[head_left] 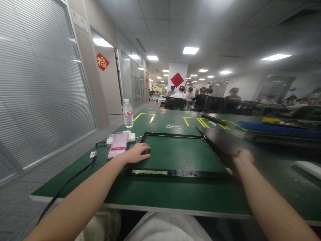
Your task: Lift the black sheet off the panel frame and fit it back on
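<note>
A thin black rectangular frame [198,174] lies flat on the green table in front of me. A narrow green circuit strip [149,172] runs along the left part of its near bar. My left hand [137,153] rests over the frame's left side, its fingers stretched toward the inside and apart. My right hand [244,158] grips the edge of a dark flat panel [219,138]. The panel is tilted and overlaps the frame's right side, with its right end blurred.
A phone [119,145] and a white case [131,136] lie left of the frame, near a water bottle [128,113]. A black cord [75,180] hangs over the table's left edge. A blue bar [273,127] and a white object [309,169] lie at right. People sit beyond.
</note>
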Demonstrator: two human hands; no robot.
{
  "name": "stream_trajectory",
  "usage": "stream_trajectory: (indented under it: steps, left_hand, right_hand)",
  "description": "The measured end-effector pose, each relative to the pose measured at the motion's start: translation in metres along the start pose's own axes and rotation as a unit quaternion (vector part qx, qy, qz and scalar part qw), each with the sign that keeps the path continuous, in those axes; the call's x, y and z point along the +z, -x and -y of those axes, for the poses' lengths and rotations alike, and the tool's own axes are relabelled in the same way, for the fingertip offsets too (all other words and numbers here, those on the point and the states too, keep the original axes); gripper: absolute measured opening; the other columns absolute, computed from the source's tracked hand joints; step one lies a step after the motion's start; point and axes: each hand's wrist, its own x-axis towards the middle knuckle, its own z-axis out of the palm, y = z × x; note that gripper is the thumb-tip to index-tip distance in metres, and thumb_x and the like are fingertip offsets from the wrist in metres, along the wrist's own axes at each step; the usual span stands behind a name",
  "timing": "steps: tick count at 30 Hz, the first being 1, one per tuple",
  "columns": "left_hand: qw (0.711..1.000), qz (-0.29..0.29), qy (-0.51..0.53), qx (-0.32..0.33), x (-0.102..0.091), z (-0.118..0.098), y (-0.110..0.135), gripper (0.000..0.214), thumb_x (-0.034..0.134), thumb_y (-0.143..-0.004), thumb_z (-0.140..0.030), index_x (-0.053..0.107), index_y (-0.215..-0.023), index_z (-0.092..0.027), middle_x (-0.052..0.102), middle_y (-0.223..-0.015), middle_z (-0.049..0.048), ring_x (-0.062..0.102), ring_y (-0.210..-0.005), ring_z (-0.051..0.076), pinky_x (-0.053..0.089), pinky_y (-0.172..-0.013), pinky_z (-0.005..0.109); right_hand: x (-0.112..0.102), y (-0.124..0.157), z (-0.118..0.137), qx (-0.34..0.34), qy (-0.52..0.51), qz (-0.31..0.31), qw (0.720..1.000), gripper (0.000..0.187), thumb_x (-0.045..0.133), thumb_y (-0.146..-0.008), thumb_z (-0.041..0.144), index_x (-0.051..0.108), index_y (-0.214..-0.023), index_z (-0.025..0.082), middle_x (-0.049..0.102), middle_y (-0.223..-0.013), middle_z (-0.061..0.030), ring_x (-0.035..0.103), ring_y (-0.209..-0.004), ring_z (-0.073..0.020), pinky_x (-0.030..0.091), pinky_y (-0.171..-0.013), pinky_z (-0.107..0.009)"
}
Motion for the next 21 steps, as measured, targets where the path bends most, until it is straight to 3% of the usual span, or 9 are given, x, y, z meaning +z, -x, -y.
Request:
stream_trajectory:
  steps: [21]
  left_hand:
    - [0.999, -0.015, -0.046, -0.002, -0.006, -0.010, 0.000, 0.046, 0.056, -0.083, -0.041, 0.067, -0.118, -0.013, 0.065, -0.126, 0.0171, 0.058, -0.120, 0.031, 0.041, -0.106, 0.042]
  right_hand:
    - [0.007, -0.005, -0.005, 0.012, 0.013, 0.081, 0.997, 0.021, 0.049, -0.077, -0.004, 0.054, -0.080, 0.016, 0.060, -0.078, 0.0003, 0.062, -0.062, -0.0104, 0.059, -0.068, -0.027]
